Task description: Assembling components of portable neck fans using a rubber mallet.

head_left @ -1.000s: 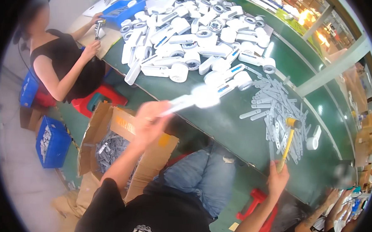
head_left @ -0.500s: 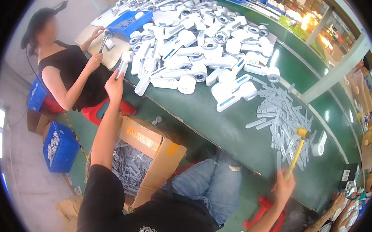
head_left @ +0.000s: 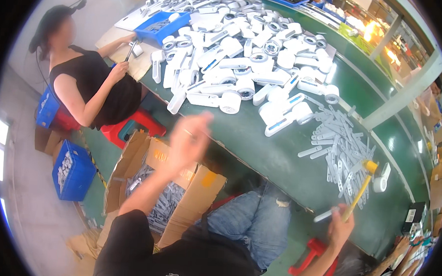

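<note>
Right hand (head_left: 342,228) clamped low on yellow mallet (head_left: 360,192), apparently leaving its head clear, grey strip (head_left: 323,216) alongside; left hand (head_left: 189,137) blurred, fingers unreadable.

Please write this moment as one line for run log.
left hand: blurred, no held item visible | right hand: yellow mallet, grey strip | green table: white parts, strip pile

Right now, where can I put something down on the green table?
Bare green table shows between the white parts, the grey strips and its near edge; another patch lies between the yellow mallet and black box. Both heaps are crowded.
</note>
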The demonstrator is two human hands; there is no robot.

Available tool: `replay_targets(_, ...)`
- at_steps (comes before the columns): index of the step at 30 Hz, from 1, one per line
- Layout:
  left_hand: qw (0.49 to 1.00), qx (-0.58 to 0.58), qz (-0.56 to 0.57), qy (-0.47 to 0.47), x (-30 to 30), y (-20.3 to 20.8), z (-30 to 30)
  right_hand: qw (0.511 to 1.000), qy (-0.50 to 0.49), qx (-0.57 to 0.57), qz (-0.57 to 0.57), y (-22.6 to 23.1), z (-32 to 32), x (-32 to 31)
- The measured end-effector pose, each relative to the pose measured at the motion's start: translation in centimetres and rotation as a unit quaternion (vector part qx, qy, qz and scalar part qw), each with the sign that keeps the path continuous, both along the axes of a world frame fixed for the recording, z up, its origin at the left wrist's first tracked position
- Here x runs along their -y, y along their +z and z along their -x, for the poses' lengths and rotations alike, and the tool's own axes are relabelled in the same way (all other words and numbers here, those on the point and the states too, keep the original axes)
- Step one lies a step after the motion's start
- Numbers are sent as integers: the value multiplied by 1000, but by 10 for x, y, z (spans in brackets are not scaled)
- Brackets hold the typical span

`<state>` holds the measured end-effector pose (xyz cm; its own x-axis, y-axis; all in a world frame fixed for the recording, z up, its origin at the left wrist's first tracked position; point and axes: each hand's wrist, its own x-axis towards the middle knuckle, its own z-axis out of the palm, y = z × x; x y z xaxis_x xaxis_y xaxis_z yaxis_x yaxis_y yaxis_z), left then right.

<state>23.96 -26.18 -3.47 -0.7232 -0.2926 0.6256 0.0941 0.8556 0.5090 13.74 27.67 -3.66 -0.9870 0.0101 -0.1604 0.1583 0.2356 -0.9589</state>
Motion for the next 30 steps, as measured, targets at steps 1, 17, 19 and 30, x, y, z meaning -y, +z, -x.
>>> replay_targets(1, 994, -4, -28, -105, -47, 14, 4, 1000, 2, 0, 26, 4, -7, 10)
replay_targets(17, 662, 268, -621, -323, -272, 20, 45, 996, 20, -5, 84, 58, -82, 84)
replay_targets(19, 660, 282, -613, -330, -286, 15, 54, 997, -6, 16, 81, 56, -82, 78)
replay_targets(30, 936, 36, -67, -344, -291, 21, 139, 954, -287, -91, -5, 60, 80, -98)
